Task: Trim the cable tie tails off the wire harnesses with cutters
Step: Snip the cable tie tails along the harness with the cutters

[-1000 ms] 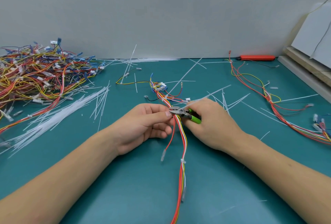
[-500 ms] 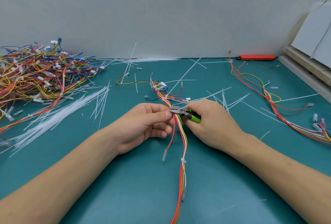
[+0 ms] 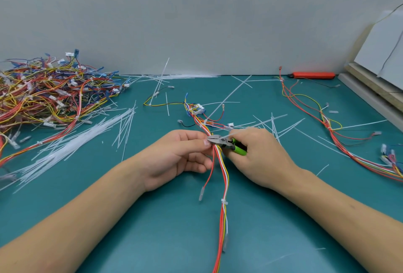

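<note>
Green mat [image 3: 152, 240] below a grey wall | Centre: left hand [image 3: 181, 155] pinches wire harness [image 3: 223, 176] beside a tie | Right hand [image 3: 259, 157] grips green-handled cutters [image 3: 226, 143], jaws at the bundle, white tail [image 3: 250, 127] angling far-right | Risk: jaws so close may nick wire insulation or the fingertip | Far left: harness pile [image 3: 43, 94]

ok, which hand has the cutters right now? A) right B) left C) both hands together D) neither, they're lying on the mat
A: the right hand holds the green-handled cutters, whose head is at the wire harness, while the left hand pinches the harness wires just beside that head.
</note>
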### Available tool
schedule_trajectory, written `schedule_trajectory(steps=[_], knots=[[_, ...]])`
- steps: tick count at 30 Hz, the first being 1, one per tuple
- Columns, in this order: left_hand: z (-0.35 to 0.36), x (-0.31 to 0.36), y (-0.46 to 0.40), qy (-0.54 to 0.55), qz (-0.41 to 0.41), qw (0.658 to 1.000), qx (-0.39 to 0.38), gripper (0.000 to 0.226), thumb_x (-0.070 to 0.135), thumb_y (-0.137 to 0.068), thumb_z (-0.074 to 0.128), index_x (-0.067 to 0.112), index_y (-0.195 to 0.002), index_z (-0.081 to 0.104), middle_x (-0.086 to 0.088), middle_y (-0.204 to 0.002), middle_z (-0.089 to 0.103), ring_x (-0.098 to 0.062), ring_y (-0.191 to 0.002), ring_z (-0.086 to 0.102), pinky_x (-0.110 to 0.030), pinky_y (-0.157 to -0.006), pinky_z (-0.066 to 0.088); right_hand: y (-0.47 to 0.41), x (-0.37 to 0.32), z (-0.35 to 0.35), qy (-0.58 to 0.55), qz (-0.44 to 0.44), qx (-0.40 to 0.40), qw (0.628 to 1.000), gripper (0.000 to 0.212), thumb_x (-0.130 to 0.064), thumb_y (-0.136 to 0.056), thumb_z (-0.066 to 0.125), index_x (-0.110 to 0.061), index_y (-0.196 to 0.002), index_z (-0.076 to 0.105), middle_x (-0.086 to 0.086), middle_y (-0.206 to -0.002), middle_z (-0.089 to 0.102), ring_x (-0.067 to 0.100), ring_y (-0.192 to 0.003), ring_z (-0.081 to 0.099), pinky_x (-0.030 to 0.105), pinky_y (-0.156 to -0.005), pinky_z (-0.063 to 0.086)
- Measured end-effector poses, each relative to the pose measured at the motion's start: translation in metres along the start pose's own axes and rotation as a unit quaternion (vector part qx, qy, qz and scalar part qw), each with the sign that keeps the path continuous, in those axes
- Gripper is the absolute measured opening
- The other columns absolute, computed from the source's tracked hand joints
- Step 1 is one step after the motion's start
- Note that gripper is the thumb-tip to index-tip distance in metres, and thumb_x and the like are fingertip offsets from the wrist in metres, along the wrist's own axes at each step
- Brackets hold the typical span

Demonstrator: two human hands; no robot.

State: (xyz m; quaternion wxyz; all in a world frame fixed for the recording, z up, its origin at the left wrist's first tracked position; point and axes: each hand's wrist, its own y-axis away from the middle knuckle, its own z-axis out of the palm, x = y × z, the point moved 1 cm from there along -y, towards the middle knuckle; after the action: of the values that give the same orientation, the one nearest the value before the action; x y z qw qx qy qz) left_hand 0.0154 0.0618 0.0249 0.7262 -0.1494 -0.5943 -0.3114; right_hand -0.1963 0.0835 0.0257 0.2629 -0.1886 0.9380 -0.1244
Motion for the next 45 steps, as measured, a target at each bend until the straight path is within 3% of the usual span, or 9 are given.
schedule_trajectory(steps=[4, 18, 29, 39, 45], knots=[[-0.0016, 0.0002, -0.0005, -0.002, 0.001, 1.000, -0.006, 0.010, 0.015, -0.095, 0.065, 0.012, -0.092, 0.074, -0.006, -0.087, 0.070, -0.015, -0.065, 0.064, -0.022, -0.063, 0.055, -0.0016, 0.0027, 0.0019, 0.001, -0.005, 0.001, 1.000, 0.015, -0.024, -0.091, 0.065, -0.019, -0.078, 0.060, -0.005, -0.074, 0.057, 0.021, -0.079, 0.051, 0.045, -0.075, 0.047], [-0.0022, 0.0012, -0.0019, 0.005, -0.010, 1.000, -0.023, 0.010, 0.016, -0.092, 0.064, 0.012, -0.093, 0.073, 0.002, -0.073, 0.066, -0.010, -0.054, 0.052, -0.017, -0.054, 0.047, -0.0014, 0.0011, 0.0033, 0.009, -0.004, -0.003, 1.000, 0.010, -0.028, -0.093, 0.065, -0.019, -0.089, 0.066, -0.004, -0.086, 0.064, 0.023, -0.090, 0.055, 0.042, -0.084, 0.047], [-0.0001, 0.0026, -0.0006, 0.000, -0.009, 1.000, -0.024, 0.012, 0.020, -0.093, 0.065, 0.015, -0.091, 0.075, 0.002, -0.074, 0.065, -0.009, -0.054, 0.047, -0.016, -0.052, 0.044, 0.0005, 0.0007, 0.0037, 0.030, 0.028, -0.001, 0.999, 0.033, -0.034, -0.095, 0.060, -0.012, -0.073, 0.051, 0.001, -0.056, 0.044, 0.032, -0.064, 0.046, 0.043, -0.058, 0.045], [0.0003, 0.0028, -0.0002, -0.008, -0.007, 1.000, -0.024, 0.014, 0.019, -0.094, 0.063, 0.016, -0.089, 0.076, 0.002, -0.076, 0.068, -0.009, -0.053, 0.050, -0.016, -0.052, 0.044, -0.0005, -0.0016, 0.0018, -0.006, -0.010, 0.011, 1.000, 0.019, -0.036, -0.091, 0.062, -0.019, -0.087, 0.068, -0.005, -0.081, 0.064, 0.022, -0.083, 0.056, 0.042, -0.078, 0.049], [-0.0021, 0.0008, -0.0019, -0.002, -0.009, 1.000, -0.028, 0.012, 0.018, -0.095, 0.063, 0.013, -0.094, 0.074, 0.002, -0.077, 0.068, -0.009, -0.054, 0.050, -0.017, -0.052, 0.044, -0.0027, 0.0008, 0.0026, -0.014, -0.034, -0.005, 0.999, 0.023, -0.035, -0.091, 0.056, -0.017, -0.077, 0.061, -0.003, -0.072, 0.057, 0.023, -0.076, 0.053, 0.043, -0.072, 0.048]])
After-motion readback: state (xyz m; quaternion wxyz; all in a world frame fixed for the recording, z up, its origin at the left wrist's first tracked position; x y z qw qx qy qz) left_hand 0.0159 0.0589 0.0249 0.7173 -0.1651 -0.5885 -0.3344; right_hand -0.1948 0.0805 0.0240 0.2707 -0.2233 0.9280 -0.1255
